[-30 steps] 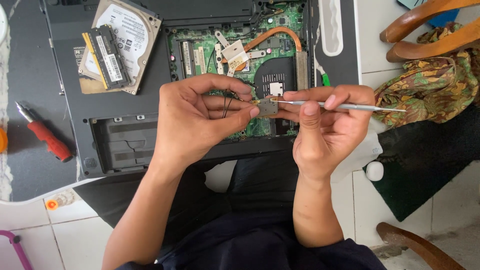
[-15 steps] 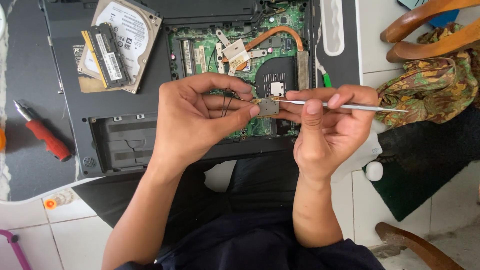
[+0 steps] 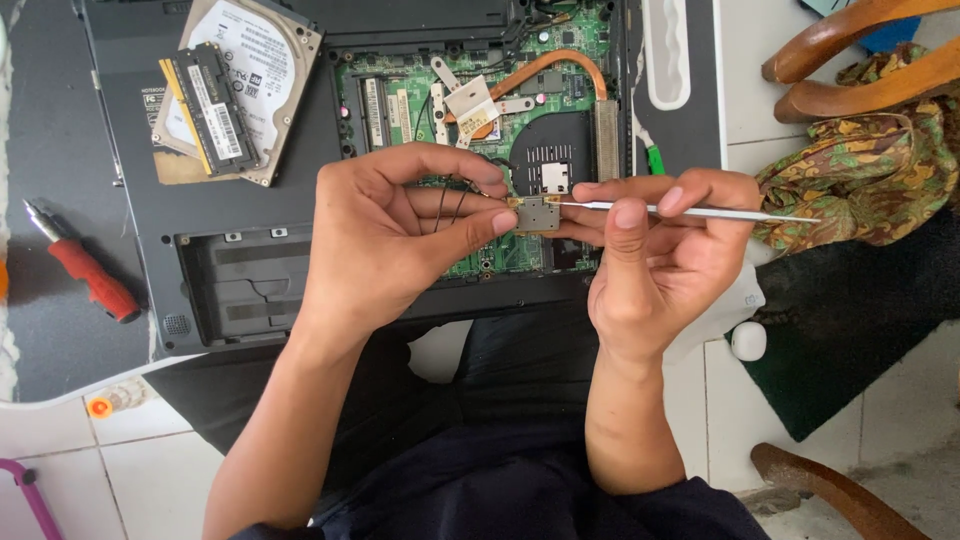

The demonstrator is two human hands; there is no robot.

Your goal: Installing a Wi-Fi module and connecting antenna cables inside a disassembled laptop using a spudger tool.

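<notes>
Nearest the camera: the person's lap in dark clothing, over white floor tiles (image 3: 160,460), with a curved wooden chair part (image 3: 830,495) at lower right. Left hand (image 3: 385,245): fingers curled, thumb and forefinger pinched on the left edge of a small metal-shielded wireless card (image 3: 537,213), with two thin black antenna wires (image 3: 450,205) running under the fingers. Right hand (image 3: 660,265): closed in a pen-like grip around a slim metal pick tool (image 3: 700,211), which lies level with its tip touching the card's upper left corner; the lower fingers of this hand support the card's right side. The card is held in the air between both hands, above the green motherboard (image 3: 400,100) of an opened laptop (image 3: 250,280) lying bottom-up on the dark surface (image 3: 50,130). Left of the hands, on the surface: a red-handled screwdriver (image 3: 85,270). Right of the hands: a small white earbud case (image 3: 748,341) on the floor, and a dark green mat (image 3: 860,330). Farther off, on the laptop's underside: a hard drive (image 3: 255,70) with a memory module (image 3: 208,105) lying across it; a copper heat pipe (image 3: 560,65) arcing over the fan housing (image 3: 545,145). Far right: patterned cloth (image 3: 860,180) beneath wooden chair arms (image 3: 850,60).
</notes>
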